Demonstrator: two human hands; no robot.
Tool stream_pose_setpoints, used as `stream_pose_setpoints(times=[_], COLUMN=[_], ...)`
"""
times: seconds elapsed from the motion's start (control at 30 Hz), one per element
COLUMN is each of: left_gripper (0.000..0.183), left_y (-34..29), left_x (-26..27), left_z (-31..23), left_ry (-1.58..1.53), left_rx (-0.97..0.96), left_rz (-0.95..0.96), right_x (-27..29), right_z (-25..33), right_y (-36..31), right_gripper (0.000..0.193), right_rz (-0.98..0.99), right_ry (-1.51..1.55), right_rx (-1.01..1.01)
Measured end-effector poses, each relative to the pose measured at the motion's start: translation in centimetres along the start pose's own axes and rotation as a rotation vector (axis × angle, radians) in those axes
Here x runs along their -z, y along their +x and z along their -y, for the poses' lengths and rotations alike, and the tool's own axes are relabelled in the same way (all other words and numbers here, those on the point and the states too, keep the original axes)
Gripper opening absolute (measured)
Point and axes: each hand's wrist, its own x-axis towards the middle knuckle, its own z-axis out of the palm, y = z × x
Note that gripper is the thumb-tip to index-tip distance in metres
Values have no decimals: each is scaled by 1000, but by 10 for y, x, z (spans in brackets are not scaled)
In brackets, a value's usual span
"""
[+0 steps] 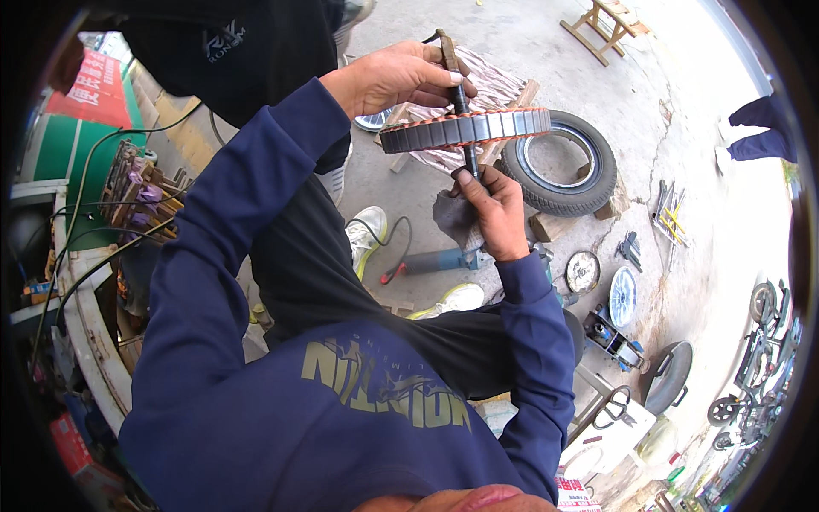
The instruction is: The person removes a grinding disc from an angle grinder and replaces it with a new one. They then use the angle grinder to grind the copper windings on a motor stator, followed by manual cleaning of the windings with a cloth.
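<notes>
- Progress, as far as visible: motor core (465,130) is bare, w/ orange windings showing round its rim & no housing on it, so the opening-up part looks done
- Prob. mid-step now: lower end of axle (461,100) seems to be getting cleaned or checked; can't tell how much of it is finished
- Left to do, judging from this: core isn't in any wheel & the tyre (563,200) lies apart on the ground side, so refitting looks undone
- Core's location: held up in the air btwn both hands, axle roughly upright w/ slight tilt, tyre just beyond it to the R
- L hand (405,78): closed, thumb & fingers pinching upper axle above the core, nr the black wire (433,36) at the top
- R hand (497,209): closed round lower axle below the core, thumb up along it, dark grey sheet (455,218) hanging from the grip; cloth or abrasive, can't tell, nor whether it's wrapped all the way round
- Nearby: blue power tool (435,261) on the ground below R hand, slatted wooden stand (503,85) behind the core
</notes>
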Motion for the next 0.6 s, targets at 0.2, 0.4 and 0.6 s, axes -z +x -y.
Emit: stream_pose_setpoints(times=[0.2,0.4,0.6], left_gripper=[36,37,35], left_y=[11,22,26], left_x=[-10,-17,-27], left_z=[1,3,-4], left_ry=[19,28,-57], left_rx=[28,59,138], left_rz=[38,16,-2], right_x=[20,35,47], right_z=[-2,-6,-8], right_y=[-4,-3,-6], right_gripper=[28,36,38], right_rz=[42,91,159], right_ry=[188,256,535], right_rx=[-65,-81,-149])
